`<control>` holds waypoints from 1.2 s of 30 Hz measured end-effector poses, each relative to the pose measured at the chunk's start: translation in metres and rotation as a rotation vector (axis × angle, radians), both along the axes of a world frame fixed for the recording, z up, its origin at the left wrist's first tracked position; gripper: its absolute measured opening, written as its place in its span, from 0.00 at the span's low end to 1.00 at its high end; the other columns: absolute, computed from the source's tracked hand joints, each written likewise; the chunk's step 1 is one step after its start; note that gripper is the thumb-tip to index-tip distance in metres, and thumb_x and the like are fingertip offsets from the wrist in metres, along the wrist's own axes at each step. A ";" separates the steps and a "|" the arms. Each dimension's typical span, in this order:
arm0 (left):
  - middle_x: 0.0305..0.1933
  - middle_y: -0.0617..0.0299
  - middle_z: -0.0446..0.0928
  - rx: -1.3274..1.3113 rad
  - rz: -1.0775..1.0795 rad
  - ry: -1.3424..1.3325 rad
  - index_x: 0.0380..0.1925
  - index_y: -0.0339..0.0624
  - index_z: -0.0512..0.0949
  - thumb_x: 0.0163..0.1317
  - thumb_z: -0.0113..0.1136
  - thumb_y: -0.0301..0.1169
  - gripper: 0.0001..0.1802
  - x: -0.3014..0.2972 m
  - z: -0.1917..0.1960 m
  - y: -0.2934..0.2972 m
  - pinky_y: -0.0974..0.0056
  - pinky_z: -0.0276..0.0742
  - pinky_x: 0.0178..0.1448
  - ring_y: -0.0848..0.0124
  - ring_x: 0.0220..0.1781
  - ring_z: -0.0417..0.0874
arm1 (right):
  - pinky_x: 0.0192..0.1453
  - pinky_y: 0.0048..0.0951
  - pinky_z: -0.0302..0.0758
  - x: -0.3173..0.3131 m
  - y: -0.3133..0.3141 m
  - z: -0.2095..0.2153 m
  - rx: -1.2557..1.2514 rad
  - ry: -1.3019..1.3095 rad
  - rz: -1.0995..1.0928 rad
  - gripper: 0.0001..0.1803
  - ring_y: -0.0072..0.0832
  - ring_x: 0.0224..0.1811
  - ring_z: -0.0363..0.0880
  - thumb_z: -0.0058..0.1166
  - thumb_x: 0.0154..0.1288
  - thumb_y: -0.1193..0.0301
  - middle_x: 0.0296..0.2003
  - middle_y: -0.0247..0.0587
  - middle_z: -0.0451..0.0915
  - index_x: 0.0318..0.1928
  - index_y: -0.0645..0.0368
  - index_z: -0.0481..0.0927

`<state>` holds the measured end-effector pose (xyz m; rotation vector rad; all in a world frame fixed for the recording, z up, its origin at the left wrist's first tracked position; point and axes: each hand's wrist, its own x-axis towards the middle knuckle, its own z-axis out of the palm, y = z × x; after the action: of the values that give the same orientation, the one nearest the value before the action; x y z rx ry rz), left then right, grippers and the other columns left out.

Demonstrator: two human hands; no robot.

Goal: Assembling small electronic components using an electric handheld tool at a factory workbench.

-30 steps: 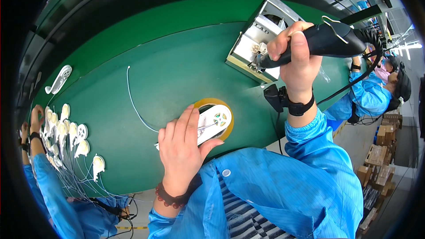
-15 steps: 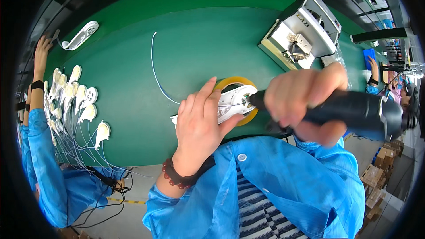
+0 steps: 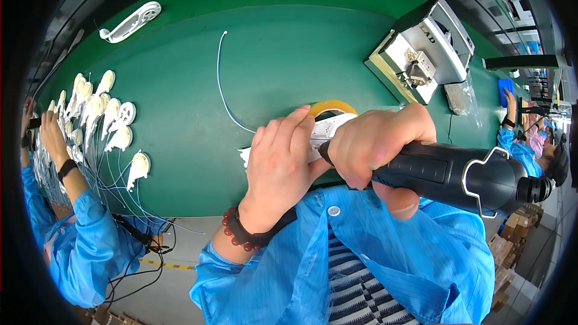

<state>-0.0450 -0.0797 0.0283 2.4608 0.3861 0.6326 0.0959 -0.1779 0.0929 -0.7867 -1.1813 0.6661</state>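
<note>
My left hand (image 3: 282, 162) presses down on a white plastic part (image 3: 328, 127) that rests on a yellow tape ring (image 3: 333, 107) on the green table (image 3: 283, 54). My right hand (image 3: 376, 144) is wrapped around a black electric screwdriver (image 3: 463, 174), its tip pointing left into the white part under my left fingers. A thin white wire (image 3: 223, 84) runs from the part toward the far side of the table.
A grey box-shaped machine (image 3: 424, 48) stands at the back right. Several white parts with wires (image 3: 108, 114) lie at the left, where another person's hand (image 3: 51, 138) works. One more white part (image 3: 129, 22) lies far left. Other people sit at the right edge (image 3: 536, 144).
My right hand came down from the machine at the back right with the screwdriver and set its tip against the white part. My left hand stayed on the part.
</note>
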 end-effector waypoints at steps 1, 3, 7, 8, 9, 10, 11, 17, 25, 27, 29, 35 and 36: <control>0.59 0.54 0.78 -0.001 -0.002 0.000 0.47 0.35 0.79 0.36 0.79 0.37 0.35 0.000 0.000 -0.001 0.56 0.73 0.49 0.58 0.48 0.80 | 0.32 0.33 0.75 0.000 -0.001 -0.001 -0.016 -0.010 -0.010 0.25 0.25 0.24 0.76 0.65 0.68 0.55 0.29 0.36 0.77 0.49 0.58 0.67; 0.59 0.54 0.78 0.007 0.002 0.004 0.47 0.35 0.79 0.37 0.79 0.38 0.34 0.001 0.000 0.000 0.56 0.73 0.49 0.58 0.48 0.80 | 0.32 0.30 0.75 -0.002 0.001 -0.006 0.013 0.037 -0.010 0.26 0.25 0.27 0.77 0.71 0.62 0.60 0.29 0.37 0.78 0.47 0.61 0.69; 0.59 0.54 0.79 0.016 0.006 -0.036 0.46 0.35 0.79 0.38 0.78 0.39 0.34 0.003 -0.004 -0.001 0.56 0.73 0.48 0.58 0.47 0.80 | 0.32 0.27 0.75 -0.004 0.003 -0.008 0.053 0.070 -0.042 0.27 0.25 0.29 0.78 0.77 0.56 0.66 0.29 0.37 0.79 0.46 0.63 0.71; 0.58 0.54 0.79 0.010 -0.001 -0.041 0.46 0.35 0.79 0.38 0.78 0.39 0.33 0.004 -0.003 -0.001 0.56 0.73 0.47 0.58 0.47 0.80 | 0.32 0.27 0.75 -0.003 0.003 -0.009 0.066 0.078 -0.039 0.28 0.26 0.29 0.78 0.77 0.55 0.67 0.29 0.38 0.79 0.46 0.63 0.71; 0.58 0.54 0.79 0.009 -0.002 -0.038 0.46 0.35 0.79 0.38 0.78 0.39 0.33 0.004 -0.003 -0.001 0.56 0.73 0.47 0.58 0.47 0.80 | 0.32 0.27 0.75 -0.002 0.003 -0.009 0.066 0.081 -0.040 0.28 0.26 0.29 0.78 0.77 0.55 0.67 0.29 0.38 0.79 0.46 0.63 0.71; 0.58 0.54 0.79 0.008 -0.004 -0.031 0.46 0.35 0.79 0.38 0.78 0.39 0.33 0.004 -0.003 -0.001 0.56 0.73 0.47 0.58 0.47 0.80 | 0.32 0.28 0.75 0.000 0.003 -0.009 0.068 0.110 -0.001 0.28 0.26 0.29 0.78 0.78 0.54 0.68 0.29 0.38 0.79 0.46 0.63 0.71; 0.58 0.54 0.79 0.010 -0.001 -0.026 0.46 0.35 0.78 0.38 0.78 0.39 0.34 0.003 -0.002 -0.001 0.56 0.73 0.47 0.59 0.47 0.80 | 0.32 0.28 0.75 0.000 0.003 -0.008 0.073 0.135 0.043 0.28 0.26 0.29 0.78 0.78 0.54 0.68 0.30 0.39 0.79 0.47 0.63 0.71; 0.58 0.54 0.79 0.003 -0.003 -0.022 0.46 0.35 0.78 0.37 0.78 0.38 0.34 0.002 0.001 0.000 0.56 0.73 0.47 0.58 0.48 0.80 | 0.28 0.30 0.74 -0.001 0.004 -0.002 0.031 0.020 0.016 0.24 0.25 0.24 0.76 0.65 0.68 0.59 0.28 0.36 0.76 0.49 0.59 0.66; 0.58 0.54 0.79 0.026 -0.004 -0.028 0.47 0.34 0.78 0.40 0.77 0.39 0.33 0.002 0.001 0.001 0.56 0.73 0.47 0.59 0.47 0.80 | 0.31 0.33 0.76 0.008 0.003 0.000 0.013 -0.079 0.053 0.25 0.29 0.26 0.79 0.70 0.64 0.60 0.28 0.39 0.79 0.47 0.60 0.69; 0.57 0.54 0.79 0.039 -0.008 -0.028 0.47 0.34 0.78 0.41 0.76 0.40 0.33 0.002 -0.001 0.001 0.57 0.73 0.47 0.59 0.47 0.80 | 0.32 0.34 0.77 0.011 0.001 -0.004 0.006 -0.206 0.068 0.25 0.30 0.27 0.80 0.72 0.62 0.61 0.29 0.41 0.80 0.46 0.60 0.70; 0.57 0.55 0.79 0.005 -0.008 -0.021 0.47 0.34 0.78 0.42 0.76 0.41 0.33 0.002 -0.001 0.000 0.57 0.73 0.46 0.59 0.47 0.80 | 0.35 0.36 0.79 0.009 -0.003 -0.013 -0.105 -0.275 0.014 0.26 0.32 0.28 0.81 0.75 0.59 0.61 0.30 0.44 0.82 0.45 0.60 0.72; 0.57 0.55 0.80 0.019 -0.005 -0.035 0.46 0.34 0.79 0.43 0.78 0.43 0.33 0.006 0.003 0.000 0.57 0.73 0.46 0.59 0.45 0.80 | 0.29 0.30 0.71 0.012 0.001 0.005 -0.021 0.052 0.006 0.28 0.26 0.23 0.74 0.64 0.67 0.49 0.27 0.35 0.75 0.47 0.57 0.65; 0.57 0.55 0.80 0.019 -0.005 -0.036 0.46 0.34 0.79 0.43 0.78 0.43 0.33 0.006 0.003 0.000 0.57 0.73 0.46 0.59 0.45 0.80 | 0.29 0.30 0.71 0.012 -0.002 0.007 -0.049 0.069 -0.007 0.29 0.26 0.23 0.74 0.63 0.67 0.48 0.28 0.35 0.75 0.47 0.56 0.65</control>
<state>-0.0394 -0.0800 0.0318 2.4640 0.3606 0.6810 0.1083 -0.1797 0.1001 -0.8027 -1.1023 0.7139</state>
